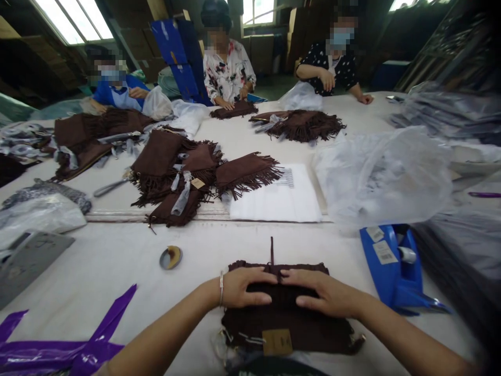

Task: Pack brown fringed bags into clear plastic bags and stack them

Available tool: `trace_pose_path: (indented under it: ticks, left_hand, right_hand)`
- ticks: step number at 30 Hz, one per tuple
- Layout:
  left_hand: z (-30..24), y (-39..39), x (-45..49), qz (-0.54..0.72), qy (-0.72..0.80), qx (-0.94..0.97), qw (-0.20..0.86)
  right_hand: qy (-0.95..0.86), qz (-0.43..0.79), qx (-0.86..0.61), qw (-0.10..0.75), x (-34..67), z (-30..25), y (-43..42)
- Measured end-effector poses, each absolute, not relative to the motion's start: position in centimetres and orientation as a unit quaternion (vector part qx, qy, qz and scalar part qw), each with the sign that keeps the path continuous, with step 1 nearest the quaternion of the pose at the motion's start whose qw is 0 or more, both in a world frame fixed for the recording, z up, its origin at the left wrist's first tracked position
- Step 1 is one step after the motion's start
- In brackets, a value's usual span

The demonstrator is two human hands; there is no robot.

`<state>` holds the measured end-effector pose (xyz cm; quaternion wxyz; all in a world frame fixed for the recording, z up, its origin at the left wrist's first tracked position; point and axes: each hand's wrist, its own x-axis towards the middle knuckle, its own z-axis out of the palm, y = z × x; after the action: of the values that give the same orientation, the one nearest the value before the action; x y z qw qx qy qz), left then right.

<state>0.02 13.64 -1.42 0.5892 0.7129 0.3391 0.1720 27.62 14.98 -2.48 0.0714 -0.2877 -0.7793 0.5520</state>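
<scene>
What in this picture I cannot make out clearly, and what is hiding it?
All in the head view:
- Middle of the brown fringed suede piece: hidden under the left hand and right hand.
- Writing on the kraft hang tag: too small.
- Labels on the blue tape dispenser: too small to read.
- Dark item: cut off by the bottom edge.
- Bagged grey stack: blurred.
</scene>
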Motion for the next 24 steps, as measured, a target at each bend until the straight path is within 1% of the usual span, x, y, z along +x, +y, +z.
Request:
trace_pose_path:
  ticks: [2, 3, 5, 6, 8, 9, 10, 11, 13, 14, 16, 19, 21, 24]
  left_hand:
    - [-1.5, 10.3, 0.3, 0.184, 0.32, 0.748, 0.552]
    - [-1.6, 8.8, 0.5, 0.192, 0.319, 0.752, 0.544]
    - [-1.7, 6.3, 0.6, 0.211, 0.318, 0.734, 0.562]
    - [-1.6, 5.7, 0.5, 0.222, 0.319, 0.712, 0.585]
    - [-1.1, 5.8, -0.1, 0.258, 0.358, 0.655, 0.613]
    - [-1.0, 6.6, -0.6, 0.286, 0.405, 0.627, 0.602]
    - [-1.0, 7.7, -1.2, 0.316, 0.461, 0.603, 0.57]
    - [-1.1, 9.0, -1.8, 0.341, 0.517, 0.584, 0.525]
    - [-2.0, 11.5, -3.0, 0.364, 0.586, 0.566, 0.451]
    - [-2.8, 12.4, -3.3, 0.357, 0.598, 0.567, 0.439]
    - [-4.4, 13.1, -3.6, 0.323, 0.592, 0.583, 0.453]
    - [-6.6, 11.5, -2.7, 0.314, 0.556, 0.613, 0.465]
    - [-7.3, 9.7, -1.9, 0.334, 0.541, 0.626, 0.451]
    - [-7.5, 7.6, -1.3, 0.334, 0.533, 0.648, 0.431]
  right_hand:
    - [-0.806, 0.522, -0.267, 0.08, 28.3, -2.9, 11.7]
    - [-0.802, 0.532, -0.257, 0.091, 28.6, -3.1, 10.2]
    - [-0.758, 0.586, -0.249, 0.138, 29.2, -3.2, 8.3]
    - [-0.724, 0.614, -0.26, 0.178, 29.5, -3.2, 8.0]
    - [-0.654, 0.625, -0.33, 0.269, 29.7, -2.8, 9.2]
    - [-0.628, 0.601, -0.388, 0.306, 29.6, -2.7, 10.5]
    - [-0.609, 0.567, -0.452, 0.32, 29.4, -2.7, 12.1]
    - [-0.597, 0.536, -0.51, 0.309, 29.0, -2.8, 13.9]
    - [-0.588, 0.527, -0.571, 0.223, 27.6, -3.5, 17.5]
    - [-0.586, 0.542, -0.576, 0.175, 26.7, -4.1, 19.1]
    - [-0.576, 0.587, -0.563, 0.086, 24.9, -5.3, 21.5]
    - [-0.548, 0.649, -0.528, -0.011, 22.6, -7.2, 23.1]
    - [-0.528, 0.681, -0.506, -0.043, 21.6, -8.1, 23.3]
    - [-0.517, 0.713, -0.472, -0.027, 20.8, -8.2, 22.8]
